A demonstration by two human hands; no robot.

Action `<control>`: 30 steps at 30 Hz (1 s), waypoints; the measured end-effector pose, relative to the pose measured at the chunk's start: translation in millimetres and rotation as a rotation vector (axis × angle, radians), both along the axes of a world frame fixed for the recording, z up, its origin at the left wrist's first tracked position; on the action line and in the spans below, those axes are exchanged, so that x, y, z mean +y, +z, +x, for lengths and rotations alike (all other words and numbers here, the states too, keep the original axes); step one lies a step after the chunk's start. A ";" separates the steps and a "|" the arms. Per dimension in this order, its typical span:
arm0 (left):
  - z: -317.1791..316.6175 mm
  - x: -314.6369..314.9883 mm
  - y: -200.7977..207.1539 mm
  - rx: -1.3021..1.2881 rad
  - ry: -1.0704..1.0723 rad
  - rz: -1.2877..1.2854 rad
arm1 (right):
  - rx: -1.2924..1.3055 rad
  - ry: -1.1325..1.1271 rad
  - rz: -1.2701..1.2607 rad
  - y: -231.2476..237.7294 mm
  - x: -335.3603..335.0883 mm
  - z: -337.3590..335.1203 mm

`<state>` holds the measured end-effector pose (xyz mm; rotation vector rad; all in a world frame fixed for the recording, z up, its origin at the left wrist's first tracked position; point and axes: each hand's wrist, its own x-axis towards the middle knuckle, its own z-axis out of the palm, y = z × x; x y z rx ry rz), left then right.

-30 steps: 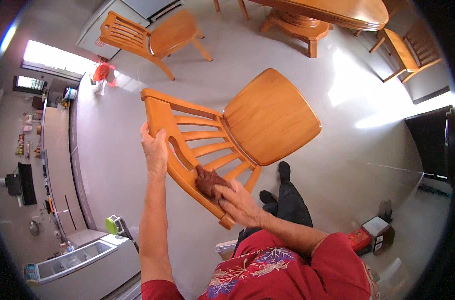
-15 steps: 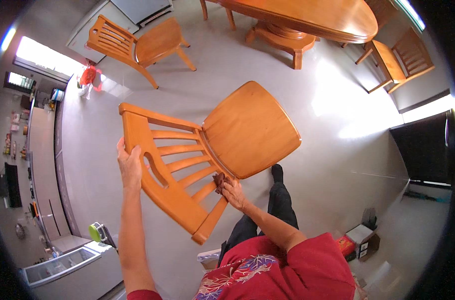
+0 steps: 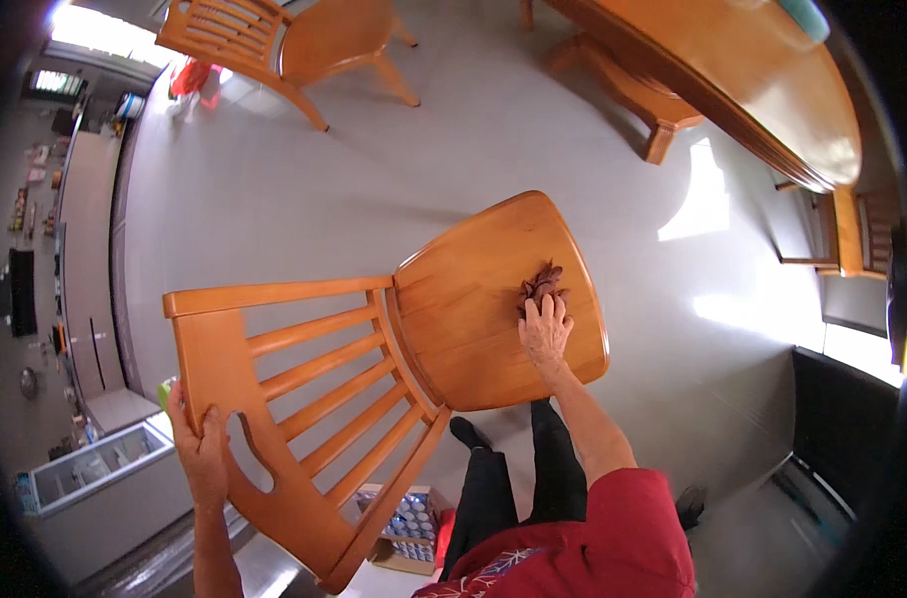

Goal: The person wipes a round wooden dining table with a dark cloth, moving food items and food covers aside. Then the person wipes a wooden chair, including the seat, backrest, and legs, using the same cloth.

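A varnished wooden chair [image 3: 463, 329] stands in front of me, its slatted backrest toward my left and its seat toward the right. My left hand [image 3: 202, 453] grips the top rail of the backrest beside the oval cut-out, thumb on the near face and the other fingers behind the edge. On the seat, my right hand [image 3: 545, 334] presses a crumpled dark brown cloth [image 3: 541, 286] against the wood, fingers bent over it. Part of the cloth bunches up beyond the fingertips.
Another wooden chair [image 3: 334, 40] is at the far left, and a large wooden table [image 3: 732, 80] at the far right with a chair [image 3: 847, 234] beside it. A carton of cans [image 3: 408, 528] sits near my legs. A glass-topped chest freezer [image 3: 105, 468] is at the left.
My right hand has moved the cloth from the backrest slats onto the seat. The chair has turned slightly, and my left hand still holds its top rail, now lower in view.
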<state>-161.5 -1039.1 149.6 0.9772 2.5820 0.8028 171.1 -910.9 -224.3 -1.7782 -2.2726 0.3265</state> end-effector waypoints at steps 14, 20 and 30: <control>6.4 12.4 6.1 0.013 0.205 -0.110 | -0.114 0.094 0.279 -68.9 145.9 -31.1; 9.7 15.8 -1.0 -0.009 0.309 -0.019 | 0.010 0.179 0.172 -57.4 158.7 -113.1; 12.1 20.6 -4.7 -0.052 0.337 0.102 | -0.049 0.889 -0.035 -68.4 19.4 -189.7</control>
